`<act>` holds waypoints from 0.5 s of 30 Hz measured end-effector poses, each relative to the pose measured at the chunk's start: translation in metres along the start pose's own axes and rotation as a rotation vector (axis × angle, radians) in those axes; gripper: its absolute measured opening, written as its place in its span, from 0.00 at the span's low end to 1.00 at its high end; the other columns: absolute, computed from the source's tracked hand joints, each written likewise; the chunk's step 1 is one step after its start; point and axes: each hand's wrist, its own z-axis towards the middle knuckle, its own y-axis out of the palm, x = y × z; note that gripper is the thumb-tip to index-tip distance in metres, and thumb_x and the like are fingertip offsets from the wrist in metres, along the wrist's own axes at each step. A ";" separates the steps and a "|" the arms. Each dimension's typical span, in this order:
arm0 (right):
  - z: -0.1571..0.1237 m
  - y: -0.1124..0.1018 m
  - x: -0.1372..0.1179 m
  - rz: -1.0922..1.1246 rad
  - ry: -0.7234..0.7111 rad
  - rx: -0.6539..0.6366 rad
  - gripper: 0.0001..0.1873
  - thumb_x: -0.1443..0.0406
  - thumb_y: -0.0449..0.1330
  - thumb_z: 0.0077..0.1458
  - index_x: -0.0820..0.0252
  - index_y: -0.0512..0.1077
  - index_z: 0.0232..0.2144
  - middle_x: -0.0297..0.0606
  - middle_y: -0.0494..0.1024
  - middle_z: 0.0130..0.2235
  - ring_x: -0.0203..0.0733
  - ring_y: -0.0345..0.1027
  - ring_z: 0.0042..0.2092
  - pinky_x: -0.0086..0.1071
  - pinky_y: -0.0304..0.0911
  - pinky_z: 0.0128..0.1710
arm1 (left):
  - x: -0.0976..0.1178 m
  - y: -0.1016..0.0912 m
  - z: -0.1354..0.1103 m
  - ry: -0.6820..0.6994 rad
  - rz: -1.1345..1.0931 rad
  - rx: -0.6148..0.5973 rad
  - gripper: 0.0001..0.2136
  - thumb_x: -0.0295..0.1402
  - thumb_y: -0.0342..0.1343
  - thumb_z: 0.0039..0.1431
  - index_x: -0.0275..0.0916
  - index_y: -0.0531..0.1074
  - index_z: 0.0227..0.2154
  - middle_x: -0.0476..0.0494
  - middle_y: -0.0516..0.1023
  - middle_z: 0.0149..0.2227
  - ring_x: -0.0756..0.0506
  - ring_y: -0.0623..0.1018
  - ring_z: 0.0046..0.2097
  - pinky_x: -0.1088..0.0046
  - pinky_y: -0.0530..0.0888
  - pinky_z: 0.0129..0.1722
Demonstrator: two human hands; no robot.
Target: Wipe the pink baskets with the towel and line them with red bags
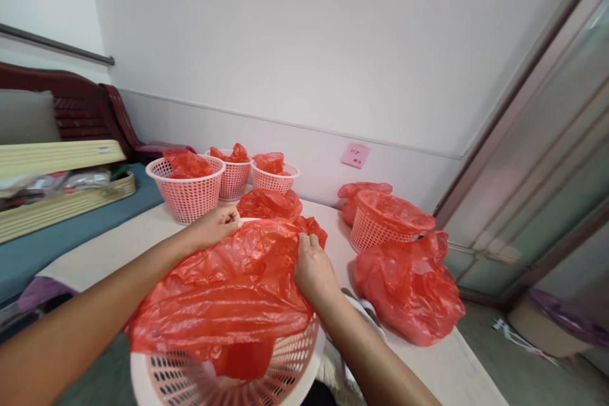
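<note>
A red plastic bag [228, 292] is spread over a pale pink perforated basket [295, 355] directly in front of me. Its lower part hangs inside the basket, whose near rim is uncovered. With closed fingers, my left hand [221, 225] grips the bag's far left edge at the rim. My right hand [314, 266] pinches the bag on its right side. Just beyond the hands lies a crumpled red bag [269, 204] on the table.
Three baskets with red bags inside, one at the left [190, 196], stand along the back. To the right are a bag-lined basket [380, 231] and a bulging red bag [409, 292]. A pink note [355, 155] sticks to the wall. A lined bin [547, 330] stands on the floor.
</note>
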 end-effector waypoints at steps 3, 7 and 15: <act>-0.002 0.000 0.002 -0.004 0.002 0.002 0.20 0.77 0.48 0.55 0.66 0.65 0.50 0.50 0.72 0.48 0.50 0.73 0.44 0.37 0.65 0.40 | 0.017 0.007 -0.019 0.054 -0.022 0.002 0.10 0.42 0.56 0.57 0.42 0.67 0.35 0.52 0.69 0.30 0.47 0.71 0.33 0.69 0.66 0.35; -0.003 0.001 0.006 -0.005 0.010 0.008 0.22 0.77 0.48 0.55 0.65 0.64 0.52 0.52 0.71 0.50 0.50 0.73 0.46 0.37 0.65 0.41 | 0.035 0.017 -0.050 0.090 -0.032 -0.062 0.21 0.33 0.56 0.52 0.47 0.69 0.51 0.47 0.77 0.46 0.43 0.75 0.46 0.64 0.67 0.49; -0.007 0.001 0.007 0.002 0.002 0.018 0.22 0.77 0.49 0.55 0.64 0.64 0.52 0.49 0.72 0.49 0.49 0.73 0.46 0.36 0.64 0.40 | 0.028 0.000 -0.056 -0.128 -0.223 -0.119 0.14 0.47 0.55 0.54 0.42 0.71 0.31 0.47 0.76 0.31 0.43 0.75 0.34 0.66 0.71 0.35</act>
